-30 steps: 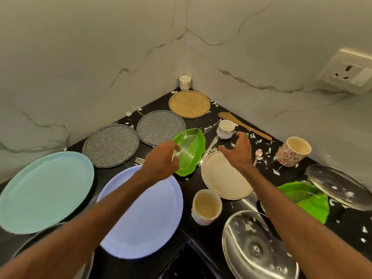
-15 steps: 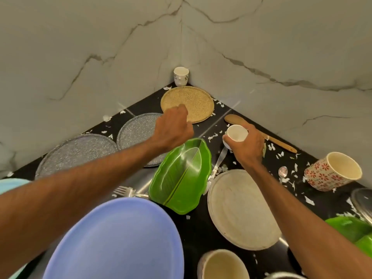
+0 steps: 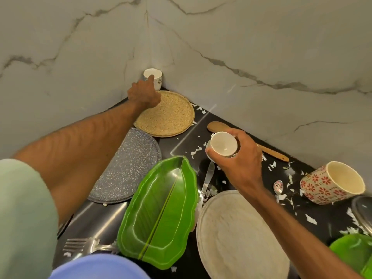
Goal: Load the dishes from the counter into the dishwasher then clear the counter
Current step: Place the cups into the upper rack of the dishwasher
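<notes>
My right hand (image 3: 239, 160) grips a small white cup (image 3: 223, 146), lifted off the black counter (image 3: 203, 125) and tilted with its mouth toward me. My left hand (image 3: 144, 93) stretches into the far corner, its fingertips on the rim of a second small white cup (image 3: 155, 74) that stands against the marble wall. Whether those fingers have closed on the cup is unclear. A tan woven plate (image 3: 167, 115) lies just under that hand. A green leaf-shaped plate (image 3: 159, 210) and a cream round plate (image 3: 239, 234) lie nearer me.
A speckled grey plate (image 3: 128, 168), a wooden spoon (image 3: 269, 153), a red-flowered mug (image 3: 332, 182), a fork (image 3: 84, 245), a butter knife (image 3: 207, 178), a small spoon (image 3: 278, 188) and a blue plate (image 3: 96, 267) crowd the counter. White scraps litter it. Marble walls close the corner.
My left hand has moved from over the green plate past the tan plate to the corner cup. My right hand has picked up the small white cup and raised it.
</notes>
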The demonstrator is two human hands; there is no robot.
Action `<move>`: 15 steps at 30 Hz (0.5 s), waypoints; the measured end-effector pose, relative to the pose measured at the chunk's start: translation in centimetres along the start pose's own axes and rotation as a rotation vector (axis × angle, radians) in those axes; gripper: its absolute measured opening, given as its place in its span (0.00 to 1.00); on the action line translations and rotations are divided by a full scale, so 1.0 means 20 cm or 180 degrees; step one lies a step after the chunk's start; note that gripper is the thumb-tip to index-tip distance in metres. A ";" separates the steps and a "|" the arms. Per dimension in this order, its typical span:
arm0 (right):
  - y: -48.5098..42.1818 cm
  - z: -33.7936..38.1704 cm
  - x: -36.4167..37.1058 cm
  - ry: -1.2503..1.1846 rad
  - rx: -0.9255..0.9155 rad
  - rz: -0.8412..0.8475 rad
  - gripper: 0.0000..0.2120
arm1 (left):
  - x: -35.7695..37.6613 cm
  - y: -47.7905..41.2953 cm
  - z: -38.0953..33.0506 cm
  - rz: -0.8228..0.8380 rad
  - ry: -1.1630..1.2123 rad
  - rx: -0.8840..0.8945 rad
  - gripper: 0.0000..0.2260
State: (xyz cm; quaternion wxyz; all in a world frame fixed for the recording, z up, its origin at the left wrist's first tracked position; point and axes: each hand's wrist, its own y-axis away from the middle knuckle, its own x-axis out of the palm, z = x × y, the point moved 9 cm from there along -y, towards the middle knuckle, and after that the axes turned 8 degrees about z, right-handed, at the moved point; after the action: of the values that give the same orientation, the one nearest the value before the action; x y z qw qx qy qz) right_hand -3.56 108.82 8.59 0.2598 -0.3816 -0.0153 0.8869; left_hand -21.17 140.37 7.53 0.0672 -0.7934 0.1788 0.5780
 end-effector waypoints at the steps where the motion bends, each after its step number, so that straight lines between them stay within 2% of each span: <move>1: 0.00 0.01 0.00 0.0000 -0.0008 -0.0004 0.31 | 0.01 -0.04 0.02 -0.0005 0.0025 -0.0019 0.30; 4: 0.00 0.05 0.00 0.0010 -0.0101 -0.0014 0.31 | -0.02 -0.10 0.04 -0.0235 0.0183 0.0011 0.26; 6: 0.00 0.07 0.02 0.0021 -0.0108 0.0030 0.32 | -0.04 -0.13 0.04 -0.0340 0.0266 -0.0056 0.26; 9: 0.01 0.07 0.04 0.0023 -0.0075 0.0058 0.34 | -0.03 -0.19 0.05 -0.0173 0.0281 -0.0154 0.29; 12: 0.01 0.07 0.06 0.0040 -0.0059 0.0049 0.33 | 0.02 -0.26 0.07 -0.0076 0.0227 -0.0130 0.27; 15: 0.01 0.07 0.07 0.0052 -0.0034 0.0070 0.33 | 0.02 -0.26 0.08 -0.0442 0.0406 -0.0141 0.21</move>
State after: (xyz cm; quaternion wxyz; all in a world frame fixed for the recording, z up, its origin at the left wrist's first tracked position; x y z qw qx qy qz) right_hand -5.46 109.59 8.58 0.2482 -0.3904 -0.0137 0.8865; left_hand -20.58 145.67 6.22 0.0780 -0.8403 0.1145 0.5240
